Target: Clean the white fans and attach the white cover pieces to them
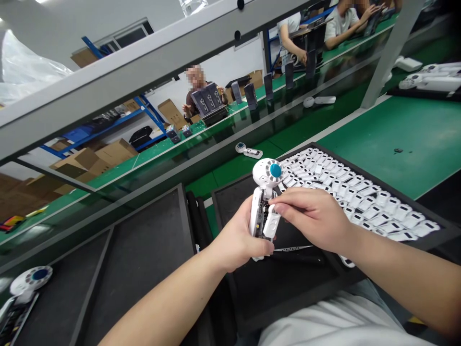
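Observation:
My left hand (pixel 239 240) is wrapped around the handle of a white handheld device (pixel 256 211), held upright and slightly tilted. The device has a round vented head with a blue disc, and its handle housing is open, with dark inner parts and wiring showing. A white cover piece (pixel 271 222) stands partly away from the handle on its right side. My right hand (pixel 313 214) is closed, thumb and forefinger pinching at the upper end of this cover, near the neck. The fingertips hide the exact contact there.
Right of my hands, a black tray (pixel 363 185) holds rows of small white parts. A dark tray (pixel 144 240) stands left, with another opened device (pixel 30 283) at its corner. Beyond, a device (pixel 248 150) lies on a green conveyor. A metal beam (pixel 151 62) crosses above; co-workers sit behind.

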A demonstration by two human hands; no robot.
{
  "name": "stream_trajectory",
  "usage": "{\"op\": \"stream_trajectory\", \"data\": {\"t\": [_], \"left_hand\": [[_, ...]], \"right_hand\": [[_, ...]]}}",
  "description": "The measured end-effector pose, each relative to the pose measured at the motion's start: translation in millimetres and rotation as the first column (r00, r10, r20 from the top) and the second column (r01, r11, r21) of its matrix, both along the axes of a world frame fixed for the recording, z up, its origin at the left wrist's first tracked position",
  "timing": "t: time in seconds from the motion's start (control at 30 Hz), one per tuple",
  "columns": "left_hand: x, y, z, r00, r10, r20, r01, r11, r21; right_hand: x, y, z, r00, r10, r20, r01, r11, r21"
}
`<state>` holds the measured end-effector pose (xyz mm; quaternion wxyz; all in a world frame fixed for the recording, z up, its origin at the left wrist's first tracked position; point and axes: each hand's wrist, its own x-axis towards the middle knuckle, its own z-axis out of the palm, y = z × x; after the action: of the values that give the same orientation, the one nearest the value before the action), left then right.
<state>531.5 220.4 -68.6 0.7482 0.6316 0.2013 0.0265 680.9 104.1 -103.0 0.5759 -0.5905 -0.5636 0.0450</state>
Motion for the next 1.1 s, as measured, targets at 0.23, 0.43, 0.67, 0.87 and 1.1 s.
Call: {"op": "stream_trajectory", "data": {"t": [0.23, 0.43, 0.67, 0.87, 1.1], "left_hand": [[0, -2, 0.9, 1.0, 0.012, -0.016, -0.012, 1.0, -0.018], [-1, -3, -3.1, 1.0, 0.02, 0.006, -0.02, 0.998, -0.066], [1, -4, -8.2, 0.999, 0.051, 0.011, -0.05, 0.994, -0.102], [2, 8, -6.8, 0.944, 0.284, 0.167, -0.255, 0.951, -0.176], [0, 31, -1.6, 0.862, 0.405, 0.303, -0.33, 0.904, -0.271]], "right_hand": [[-6, -1, -1.1, 1.0, -0.003, 0.027, 0.002, 0.999, 0.049], [-9, 4, -6.3, 0.994, -0.057, -0.095, 0.065, 0.994, 0.086], [-5, 16, -0.7, 0.935, -0.033, -0.353, 0.014, 0.998, -0.055], [-30, -4, -78.8, 0.953, -0.046, 0.3, 0.139, 0.945, -0.297], [-53, -19, -160.9, 0.665, 0.117, 0.737, 0.283, 0.875, -0.394]]}}
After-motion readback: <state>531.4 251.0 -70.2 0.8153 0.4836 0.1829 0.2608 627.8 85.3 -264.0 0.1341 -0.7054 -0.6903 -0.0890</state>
